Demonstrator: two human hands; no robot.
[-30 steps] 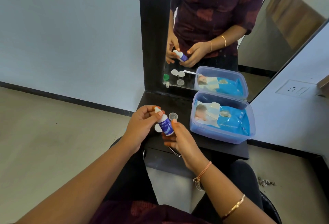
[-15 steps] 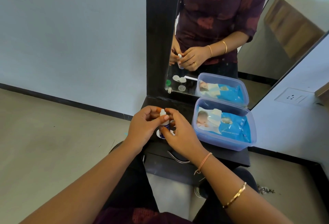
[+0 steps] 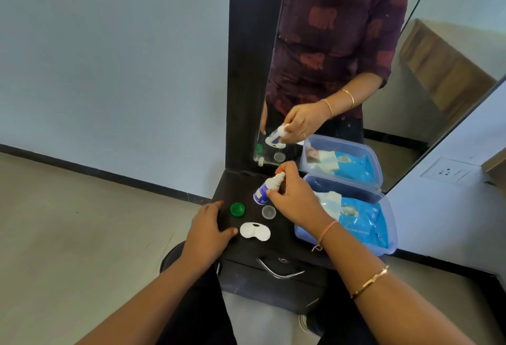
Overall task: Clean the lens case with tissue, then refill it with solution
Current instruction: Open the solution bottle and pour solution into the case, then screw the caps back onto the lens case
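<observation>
Both caps are set aside so the lens case lies open, steadied by the flat, empty left hand, while the solution bottle is pinched in the right hand.

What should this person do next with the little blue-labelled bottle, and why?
Probably tip the small white solution bottle with the blue label, held in the right hand, over the open white lens case and squeeze. The case lies uncapped on the black shelf, its green cap and clear cap set aside, while the left hand rests beside it.
</observation>
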